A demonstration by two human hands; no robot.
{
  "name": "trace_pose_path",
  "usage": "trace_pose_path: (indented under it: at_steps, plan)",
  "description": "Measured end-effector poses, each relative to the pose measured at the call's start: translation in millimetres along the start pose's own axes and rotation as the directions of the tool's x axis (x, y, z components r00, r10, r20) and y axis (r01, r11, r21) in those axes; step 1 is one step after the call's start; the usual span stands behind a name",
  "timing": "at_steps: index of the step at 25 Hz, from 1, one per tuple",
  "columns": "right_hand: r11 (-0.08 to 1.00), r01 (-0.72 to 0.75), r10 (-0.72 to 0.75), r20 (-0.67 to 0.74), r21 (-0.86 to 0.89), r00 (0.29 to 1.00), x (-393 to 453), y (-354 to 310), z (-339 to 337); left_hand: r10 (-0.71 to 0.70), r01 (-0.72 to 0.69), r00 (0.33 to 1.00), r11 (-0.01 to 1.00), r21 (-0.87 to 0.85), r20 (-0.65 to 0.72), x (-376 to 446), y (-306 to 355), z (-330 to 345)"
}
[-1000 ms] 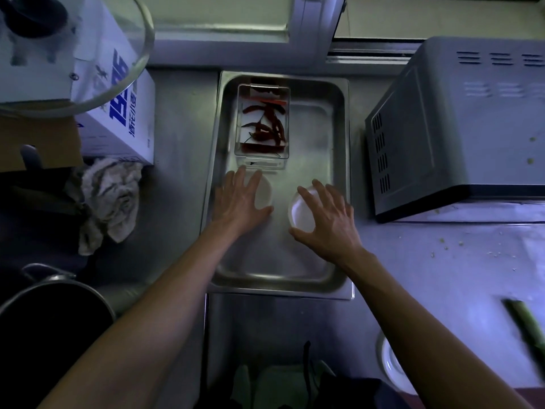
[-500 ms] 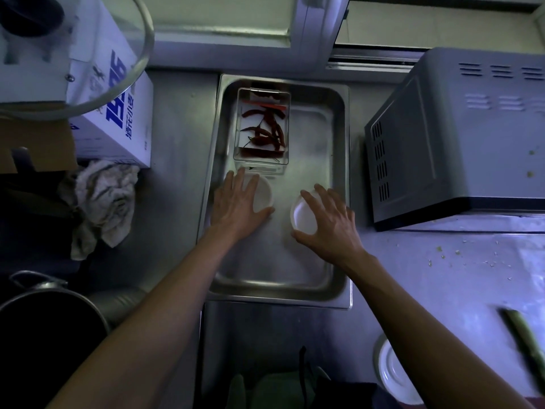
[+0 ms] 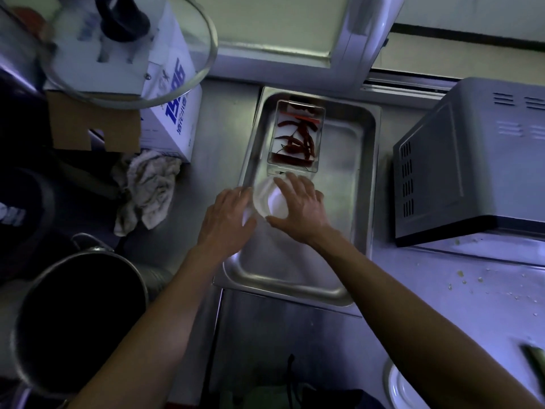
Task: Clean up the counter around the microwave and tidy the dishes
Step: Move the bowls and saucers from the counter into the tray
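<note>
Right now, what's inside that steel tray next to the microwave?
The steel tray holds a clear box of dried red chilies and a small white dish; both hands hide whatever lies beneath them.

There is only one camera, worn on the person's head. It looks forward and down, from close above, at a shiny rectangular metal tray point(image 3: 365, 184) beside a grey boxy microwave point(image 3: 472, 160).
</note>
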State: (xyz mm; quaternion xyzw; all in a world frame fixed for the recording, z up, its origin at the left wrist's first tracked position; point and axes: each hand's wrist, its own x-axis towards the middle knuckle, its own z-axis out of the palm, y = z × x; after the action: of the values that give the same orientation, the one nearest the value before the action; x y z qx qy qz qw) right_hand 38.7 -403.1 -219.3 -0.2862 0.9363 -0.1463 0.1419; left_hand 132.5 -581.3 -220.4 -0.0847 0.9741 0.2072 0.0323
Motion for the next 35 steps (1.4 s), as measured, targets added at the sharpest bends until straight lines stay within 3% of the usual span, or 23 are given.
trace_pose_path:
  at_steps: [3,10,24,29,35]
  plan:
    - [0.996,0.057,-0.054,0.049,-0.069,0.997,12,-14,11,-0.087,0.088,0.996,0.995,-0.04,0.029,-13,-17,3]
    - [0.997,0.03,-0.026,0.05,-0.073,0.998,28,-12,23,-0.108,0.108,0.994,0.994,-0.012,0.023,-18,-28,5]
    - [0.993,0.076,-0.054,0.217,-0.093,0.975,34,6,46,-0.103,0.103,0.994,0.995,0.003,0.04,-19,-14,8]
    - [0.991,0.072,-0.051,0.178,-0.113,0.983,33,3,59,-0.064,0.064,0.998,0.996,0.056,-0.001,-31,-18,5]
    - [0.993,0.025,-0.013,0.104,-0.113,0.994,26,1,60,-0.074,0.07,0.996,0.994,0.079,0.047,-42,-26,5]
